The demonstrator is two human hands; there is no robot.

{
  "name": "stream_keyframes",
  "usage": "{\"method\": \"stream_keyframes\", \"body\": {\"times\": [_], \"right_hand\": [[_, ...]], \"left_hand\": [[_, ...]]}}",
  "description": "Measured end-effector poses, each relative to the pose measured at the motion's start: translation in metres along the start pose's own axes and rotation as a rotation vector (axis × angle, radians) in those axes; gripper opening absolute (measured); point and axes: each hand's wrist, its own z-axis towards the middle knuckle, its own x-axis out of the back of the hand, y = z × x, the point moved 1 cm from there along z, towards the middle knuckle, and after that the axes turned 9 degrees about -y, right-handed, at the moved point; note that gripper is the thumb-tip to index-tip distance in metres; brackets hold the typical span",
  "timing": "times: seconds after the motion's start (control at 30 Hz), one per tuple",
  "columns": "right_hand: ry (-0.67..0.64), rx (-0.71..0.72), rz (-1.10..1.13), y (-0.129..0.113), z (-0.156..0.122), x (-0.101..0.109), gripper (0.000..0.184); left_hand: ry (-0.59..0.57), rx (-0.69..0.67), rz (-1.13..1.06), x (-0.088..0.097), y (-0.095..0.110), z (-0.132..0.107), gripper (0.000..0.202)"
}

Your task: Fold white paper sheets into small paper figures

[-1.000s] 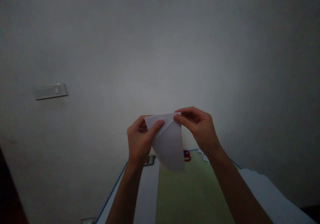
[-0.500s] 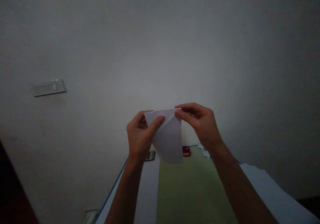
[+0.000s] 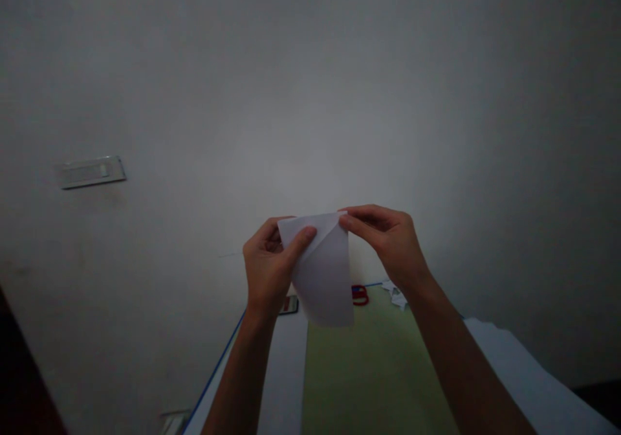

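A white sheet of paper [image 3: 327,279] is held up in front of me, above the table, with its top corner folded over into a slanting flap. My left hand [image 3: 272,260] pinches the paper's left side, thumb pressed on the flap and the other fingers behind the sheet. At the upper right corner my right hand [image 3: 383,234] grips the paper between thumb and fingertips. Red-handled scissors [image 3: 359,295] lie on the table just right of the sheet's lower part; their blades are hidden.
The table [image 3: 373,370] has a greenish top and blue edging. White paper cutouts [image 3: 396,296] lie near its back edge. A dark-rimmed flat object [image 3: 290,305] is partly behind my left wrist. More white paper [image 3: 528,370] lies at right. A switch plate [image 3: 92,172] is on the wall.
Both hands keep the same hold on the folded paper. The whole view has shifted slightly, and the sheet's lower edge hangs a little lower.
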Motion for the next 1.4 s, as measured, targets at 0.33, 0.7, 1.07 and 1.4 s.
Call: {"method": "stream_keyframes", "body": {"times": [0.33, 0.7, 1.07, 1.4], "right_hand": [[-0.005, 0.048, -0.08, -0.001, 0.0, -0.001, 0.012], [0.024, 0.104, -0.165, 0.0, -0.002, 0.0, 0.012], [0.015, 0.176, -0.215, 0.0, -0.002, 0.001, 0.011], [0.027, 0.186, -0.186, -0.001, -0.001, 0.002, 0.009]], "left_hand": [[0.012, 0.006, 0.03, -0.002, 0.004, -0.001, 0.029], [0.036, 0.007, -0.008, -0.004, 0.003, 0.0, 0.027], [0.05, -0.015, -0.065, 0.003, 0.002, 0.002, 0.029], [0.05, -0.078, -0.094, 0.01, -0.001, 0.004, 0.019]]}}
